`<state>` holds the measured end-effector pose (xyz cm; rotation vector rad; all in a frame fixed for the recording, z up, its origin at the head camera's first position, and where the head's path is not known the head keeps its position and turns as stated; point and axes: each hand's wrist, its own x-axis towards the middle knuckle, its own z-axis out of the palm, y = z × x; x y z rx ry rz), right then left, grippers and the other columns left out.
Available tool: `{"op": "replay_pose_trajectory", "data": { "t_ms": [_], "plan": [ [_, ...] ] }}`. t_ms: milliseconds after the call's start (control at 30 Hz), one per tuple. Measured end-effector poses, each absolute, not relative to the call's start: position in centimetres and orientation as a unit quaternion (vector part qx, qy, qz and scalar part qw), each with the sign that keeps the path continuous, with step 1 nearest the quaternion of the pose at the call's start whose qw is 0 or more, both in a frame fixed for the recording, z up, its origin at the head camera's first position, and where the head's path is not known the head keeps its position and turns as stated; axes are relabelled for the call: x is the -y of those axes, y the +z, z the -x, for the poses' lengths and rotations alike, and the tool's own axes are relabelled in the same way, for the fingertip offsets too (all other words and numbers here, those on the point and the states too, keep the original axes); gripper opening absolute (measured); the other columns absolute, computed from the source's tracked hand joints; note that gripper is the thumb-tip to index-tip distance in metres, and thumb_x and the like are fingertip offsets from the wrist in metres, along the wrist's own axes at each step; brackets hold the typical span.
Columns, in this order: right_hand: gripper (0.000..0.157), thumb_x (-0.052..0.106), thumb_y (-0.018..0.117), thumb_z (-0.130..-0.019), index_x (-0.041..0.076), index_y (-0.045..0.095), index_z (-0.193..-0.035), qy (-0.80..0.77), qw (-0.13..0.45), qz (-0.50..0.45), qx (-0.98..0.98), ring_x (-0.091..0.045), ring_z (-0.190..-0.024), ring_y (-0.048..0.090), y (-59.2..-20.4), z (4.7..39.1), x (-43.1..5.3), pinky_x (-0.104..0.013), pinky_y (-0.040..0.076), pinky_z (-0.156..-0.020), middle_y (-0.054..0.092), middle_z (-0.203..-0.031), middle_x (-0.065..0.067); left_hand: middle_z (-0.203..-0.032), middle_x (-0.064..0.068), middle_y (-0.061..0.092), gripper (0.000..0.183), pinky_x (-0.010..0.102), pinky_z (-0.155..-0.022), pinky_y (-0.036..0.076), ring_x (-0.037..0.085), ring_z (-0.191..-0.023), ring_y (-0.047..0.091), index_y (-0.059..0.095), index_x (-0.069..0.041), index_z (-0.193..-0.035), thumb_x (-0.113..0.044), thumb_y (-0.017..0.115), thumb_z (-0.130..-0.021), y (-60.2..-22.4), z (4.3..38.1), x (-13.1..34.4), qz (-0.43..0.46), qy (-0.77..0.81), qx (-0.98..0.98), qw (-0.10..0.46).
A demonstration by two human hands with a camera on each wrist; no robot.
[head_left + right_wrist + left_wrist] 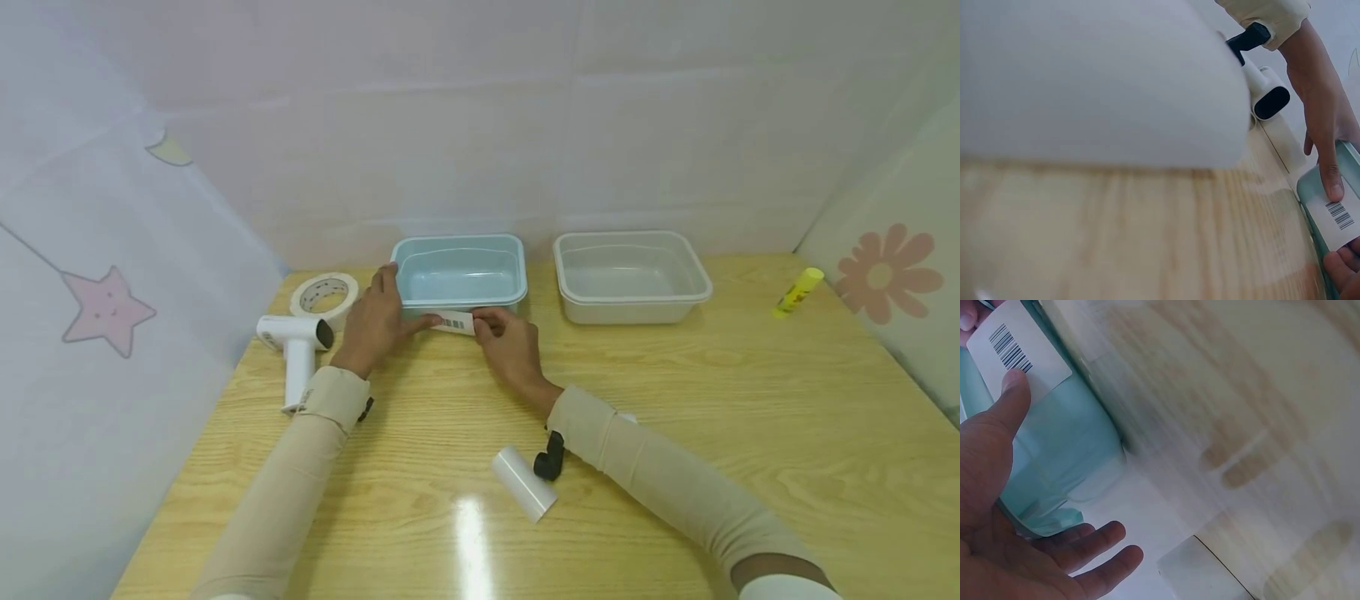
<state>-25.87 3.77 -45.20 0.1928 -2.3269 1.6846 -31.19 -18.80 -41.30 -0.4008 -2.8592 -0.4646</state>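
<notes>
A light blue plastic container (459, 268) stands near the back of the table. Against its front wall lies a white barcode label (454, 322), also plain in the left wrist view. My left hand (372, 323) holds the container's left end, its thumb (1015, 394) pressing the label near the barcode and its other fingers round the side. At the label's right end, my right hand (512, 346) pinches the edge between thumb and fingertips. Only bits of the right hand's fingers (1339, 267) show in the right wrist view.
A white container (630, 312) stands right of the blue one. Left are a tape roll (341, 310) and a white handheld scanner (300, 354). A shiny pale roll (523, 483) lies in front, near the right forearm. Far right is a yellow glue stick (798, 292).
</notes>
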Motion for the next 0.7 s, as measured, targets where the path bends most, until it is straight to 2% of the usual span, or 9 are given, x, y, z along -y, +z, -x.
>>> {"op": "replay_pose_trajectory", "data": {
  "t_ms": [433,567,700],
  "plan": [
    [0.017,0.003,0.057,-0.098,0.005,0.073,-0.103,0.595,0.14,-0.062,0.789,-0.013,-0.09,0.066,-45.05,25.37,-3.89,-0.032,0.055,-0.077,0.071,-0.103,-0.008,-0.152,0.03,0.033,0.12,0.054,-0.081,0.053,0.045,-0.107,0.059,0.019,0.005,-0.154,-0.068,0.074,-0.078,-41.35,31.33,18.71,0.134,-0.146,0.974,0.108],
    [0.023,-0.001,0.054,-0.098,0.006,0.074,-0.106,0.565,0.121,-0.11,0.809,-0.014,-0.097,0.065,-44.99,25.47,-3.62,-0.031,0.053,-0.083,0.072,-0.107,-0.005,-0.152,0.03,0.033,0.118,0.053,-0.079,0.053,0.045,-0.106,0.06,0.019,0.005,-0.154,-0.068,0.073,-0.079,-41.42,31.34,18.75,0.139,-0.143,0.973,0.113],
    [0.031,-0.004,0.051,-0.097,0.007,0.073,-0.115,0.525,0.09,-0.184,0.826,-0.016,-0.107,0.064,-44.82,25.72,-3.14,-0.03,0.051,-0.09,0.072,-0.115,-0.003,-0.152,0.03,0.033,0.118,0.053,-0.081,0.053,0.045,-0.108,0.059,0.019,0.006,-0.154,-0.067,0.074,-0.079,-41.39,31.26,18.75,0.14,-0.144,0.973,0.112]
  ]
}}
